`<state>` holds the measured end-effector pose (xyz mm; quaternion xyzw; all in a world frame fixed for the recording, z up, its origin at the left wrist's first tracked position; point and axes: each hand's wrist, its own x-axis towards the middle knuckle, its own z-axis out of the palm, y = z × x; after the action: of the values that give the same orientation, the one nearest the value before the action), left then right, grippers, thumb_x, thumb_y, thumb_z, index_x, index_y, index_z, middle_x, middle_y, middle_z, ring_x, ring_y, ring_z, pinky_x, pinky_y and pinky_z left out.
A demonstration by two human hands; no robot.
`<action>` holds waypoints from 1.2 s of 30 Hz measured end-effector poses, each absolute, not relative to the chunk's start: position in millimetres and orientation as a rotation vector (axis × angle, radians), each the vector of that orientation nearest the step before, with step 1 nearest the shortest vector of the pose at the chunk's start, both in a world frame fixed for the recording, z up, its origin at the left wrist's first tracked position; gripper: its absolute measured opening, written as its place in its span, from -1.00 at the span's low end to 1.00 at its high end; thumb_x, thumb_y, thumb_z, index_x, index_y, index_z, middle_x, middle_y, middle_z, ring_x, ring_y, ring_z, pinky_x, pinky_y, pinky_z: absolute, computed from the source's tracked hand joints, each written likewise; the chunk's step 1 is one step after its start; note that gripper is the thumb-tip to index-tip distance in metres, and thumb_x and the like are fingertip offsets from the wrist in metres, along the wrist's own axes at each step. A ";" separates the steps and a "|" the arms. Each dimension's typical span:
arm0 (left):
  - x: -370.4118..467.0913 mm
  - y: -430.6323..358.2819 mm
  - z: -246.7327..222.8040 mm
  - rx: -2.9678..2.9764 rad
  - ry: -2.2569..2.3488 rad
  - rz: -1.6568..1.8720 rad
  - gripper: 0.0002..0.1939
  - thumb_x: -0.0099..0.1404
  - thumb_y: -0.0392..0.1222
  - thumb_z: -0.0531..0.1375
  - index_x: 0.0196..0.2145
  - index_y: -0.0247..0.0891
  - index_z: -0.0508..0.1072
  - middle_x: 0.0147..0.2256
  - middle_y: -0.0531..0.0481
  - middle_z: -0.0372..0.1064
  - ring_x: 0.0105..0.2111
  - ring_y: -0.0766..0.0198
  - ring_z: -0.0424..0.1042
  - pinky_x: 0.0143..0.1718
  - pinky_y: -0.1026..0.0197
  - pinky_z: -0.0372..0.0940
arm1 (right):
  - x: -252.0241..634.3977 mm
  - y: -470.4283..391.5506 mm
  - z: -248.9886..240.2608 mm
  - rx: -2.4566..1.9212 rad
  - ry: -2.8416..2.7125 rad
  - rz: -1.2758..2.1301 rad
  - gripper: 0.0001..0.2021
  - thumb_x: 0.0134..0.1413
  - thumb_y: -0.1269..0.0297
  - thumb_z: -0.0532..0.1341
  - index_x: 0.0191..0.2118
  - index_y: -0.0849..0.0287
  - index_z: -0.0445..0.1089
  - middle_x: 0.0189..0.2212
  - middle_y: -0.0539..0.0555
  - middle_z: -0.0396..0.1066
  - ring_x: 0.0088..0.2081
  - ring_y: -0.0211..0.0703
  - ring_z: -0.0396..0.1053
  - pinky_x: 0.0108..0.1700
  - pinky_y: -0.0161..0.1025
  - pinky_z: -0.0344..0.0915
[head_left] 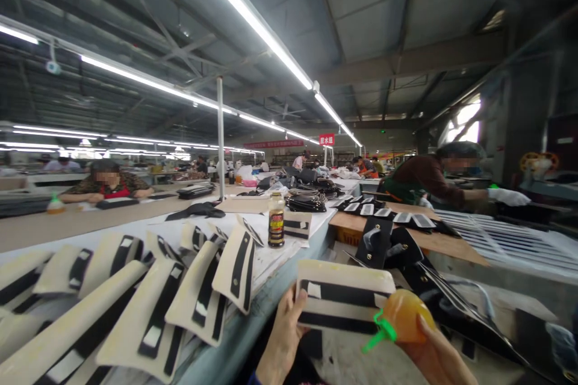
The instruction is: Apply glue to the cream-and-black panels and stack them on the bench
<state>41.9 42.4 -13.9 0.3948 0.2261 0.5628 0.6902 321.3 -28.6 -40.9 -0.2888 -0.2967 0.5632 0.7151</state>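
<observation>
A cream panel with black strips and small white patches [345, 277] is held upright by my left hand [284, 328], its thumb on the panel's left edge. My right hand [433, 346] is wrapped round an orange squeeze bottle [406, 313], whose green nozzle [382, 331] points down and left in front of the panel's lower right part. Similar cream panels with black strips [198, 301] lie overlapping in rows along the table to the left.
A glass jar with a dark label [276, 222] stands on the white-covered table [257, 271]. Black strapped pieces [438, 295] lie to the right. A person in a dark cap leans over a slatted rack [506, 240]; another person sits across at the left.
</observation>
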 end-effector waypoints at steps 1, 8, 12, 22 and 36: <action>42.4 44.8 -20.7 0.867 0.483 1.237 -0.35 0.23 0.10 0.36 0.19 -0.19 0.37 0.12 -0.23 0.49 0.02 -0.14 0.53 -0.09 -0.03 0.46 | 324.1 -21.6 -39.8 -0.656 -0.650 1.213 -0.54 -0.06 -0.04 0.45 -0.05 0.07 0.59 -0.03 0.26 0.57 -0.06 0.22 0.55 0.08 0.09 0.41; 48.8 67.0 -81.9 0.775 0.612 1.194 -0.05 0.07 0.30 0.40 0.18 -0.38 0.19 0.20 -0.54 0.29 -0.19 -0.04 0.61 -0.31 0.09 0.45 | 321.5 54.0 -26.6 -0.656 -0.656 0.984 -0.48 -0.27 -0.04 0.53 -0.19 0.21 0.59 -0.19 0.26 0.60 -0.06 0.29 0.52 0.17 0.27 0.31; 53.1 71.5 -91.7 0.795 0.584 1.184 0.02 -0.03 0.35 0.42 0.16 -0.40 0.21 0.02 -0.44 0.45 -0.29 0.03 0.61 -0.39 0.13 0.43 | 299.7 100.4 -16.7 -0.621 -0.695 0.900 -0.66 0.13 0.06 0.38 -0.11 0.21 0.50 -0.15 0.12 0.55 -0.09 0.01 0.51 0.03 0.11 0.43; 43.2 58.7 -82.7 0.841 0.504 1.177 -0.19 0.17 0.20 0.37 0.15 -0.41 0.26 0.03 -0.42 0.44 -0.24 0.01 0.62 -0.31 0.10 0.44 | 264.9 186.4 7.1 -0.608 -0.789 0.765 -0.72 0.26 0.21 0.30 0.03 0.19 0.40 -0.02 0.11 0.43 -0.10 -0.08 0.46 -0.09 -0.04 0.47; 50.5 76.7 -100.2 0.791 0.459 1.141 -0.22 0.02 0.20 0.48 0.04 -0.30 0.37 -0.12 -0.27 0.57 -0.34 -0.01 0.65 -0.42 0.10 0.47 | 200.1 257.6 -12.7 -0.501 -0.923 1.041 -0.67 0.29 0.10 0.26 0.04 0.19 0.40 0.01 0.13 0.42 -0.05 -0.02 0.45 -0.04 0.02 0.45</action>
<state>50.5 76.7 -100.2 0.3613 0.2095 0.5210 0.7444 200.1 257.6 -12.7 -0.2283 -0.4206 0.4742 0.7390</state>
